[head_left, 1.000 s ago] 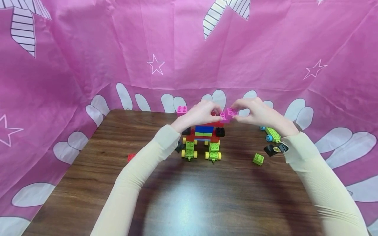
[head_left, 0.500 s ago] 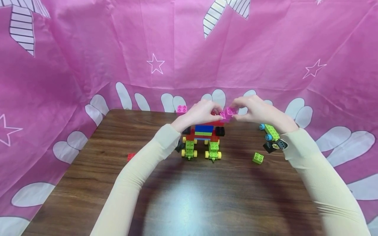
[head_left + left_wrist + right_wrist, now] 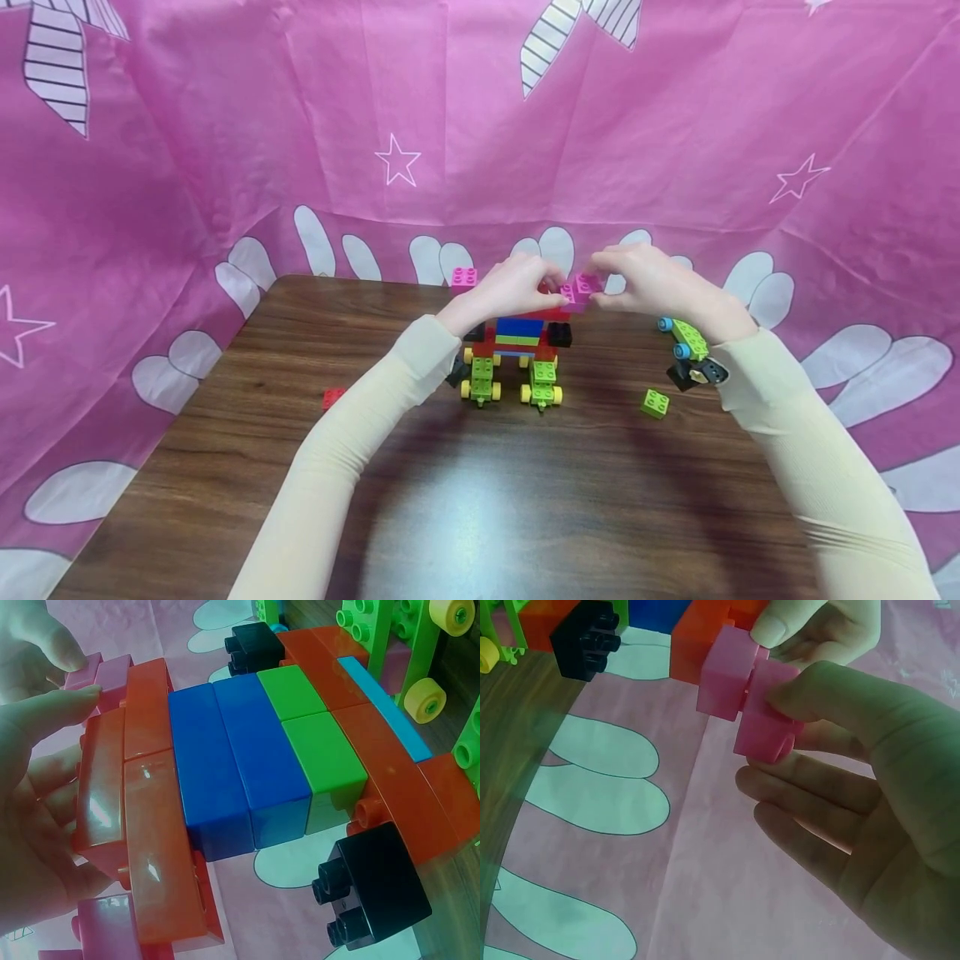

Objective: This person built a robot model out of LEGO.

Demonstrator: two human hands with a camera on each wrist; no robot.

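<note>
A toy brick figure with blue bricks (image 3: 517, 327) in its middle stands on two green wheeled bases (image 3: 543, 383). Across its top, my left hand (image 3: 517, 283) grips the red bricks (image 3: 161, 817); its thumb lies beside the inner pink brick (image 3: 730, 671). The outer pink brick (image 3: 765, 709) is pinched between thumb and fingers of my right hand (image 3: 660, 283), touching the inner one. From the head view I cannot tell how firmly these two are joined. Another pink brick (image 3: 463, 280) sits at the figure's top left. Black bricks (image 3: 559, 334) jut from the sides.
On the brown table (image 3: 300, 500), a loose green brick (image 3: 655, 403) lies to the right. Farther right are a green car base with blue wheels (image 3: 686, 337) and black pieces (image 3: 682, 375). A red brick (image 3: 333, 398) lies left, partly behind my sleeve. Pink cloth (image 3: 480, 125) rises behind.
</note>
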